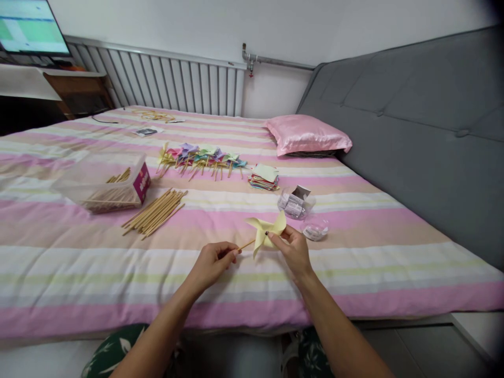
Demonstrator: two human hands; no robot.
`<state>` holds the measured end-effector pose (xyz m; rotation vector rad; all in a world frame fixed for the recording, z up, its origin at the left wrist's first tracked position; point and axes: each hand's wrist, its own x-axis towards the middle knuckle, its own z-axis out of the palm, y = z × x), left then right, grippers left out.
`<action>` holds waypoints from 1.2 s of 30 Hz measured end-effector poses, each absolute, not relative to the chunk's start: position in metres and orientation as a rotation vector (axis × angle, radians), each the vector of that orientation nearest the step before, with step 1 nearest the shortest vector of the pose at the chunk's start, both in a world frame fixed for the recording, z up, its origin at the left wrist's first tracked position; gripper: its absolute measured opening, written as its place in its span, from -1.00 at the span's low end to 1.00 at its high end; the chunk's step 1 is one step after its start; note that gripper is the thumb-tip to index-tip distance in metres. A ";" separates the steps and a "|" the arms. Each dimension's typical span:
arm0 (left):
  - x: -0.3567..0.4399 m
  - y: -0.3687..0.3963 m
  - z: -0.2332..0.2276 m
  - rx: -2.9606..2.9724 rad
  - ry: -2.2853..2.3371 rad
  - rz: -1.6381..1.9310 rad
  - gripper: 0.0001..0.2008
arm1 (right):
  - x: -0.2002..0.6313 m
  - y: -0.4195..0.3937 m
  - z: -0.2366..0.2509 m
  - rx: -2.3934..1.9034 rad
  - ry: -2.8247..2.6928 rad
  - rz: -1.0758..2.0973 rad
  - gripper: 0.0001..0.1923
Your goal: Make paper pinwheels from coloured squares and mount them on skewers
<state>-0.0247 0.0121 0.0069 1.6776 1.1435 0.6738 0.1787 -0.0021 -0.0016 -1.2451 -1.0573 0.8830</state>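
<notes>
Home bedroom, used as a craft spot. Wide bed w/ pink, cream & green striped quilt (59, 273) fills the room; shiny pink satin pillow (307, 135) at its far right corner vs. grey padded headboard (413, 121). White ribbed radiator (165, 79) along far edge, lit screen (31, 26) on wooden desk (79, 89) far left.

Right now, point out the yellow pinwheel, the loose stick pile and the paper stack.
yellow pinwheel (266, 231), head view, on the centre where the blades meet
stick pile (155, 212), head view, middle of the bundle
paper stack (264, 176), head view, top sheet
</notes>
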 end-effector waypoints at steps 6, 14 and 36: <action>-0.025 0.014 0.005 1.706 1.129 0.673 -0.74 | 0.177 -0.003 0.000 -1.220 -0.978 0.964 -0.76; -0.027 0.013 0.003 1.747 1.126 0.664 -0.74 | 0.176 -0.002 -0.001 -1.204 -0.917 1.042 -0.72; -0.032 0.018 0.008 1.506 1.209 0.884 -0.67 | 0.179 0.000 -0.004 -1.247 -0.879 0.778 -0.78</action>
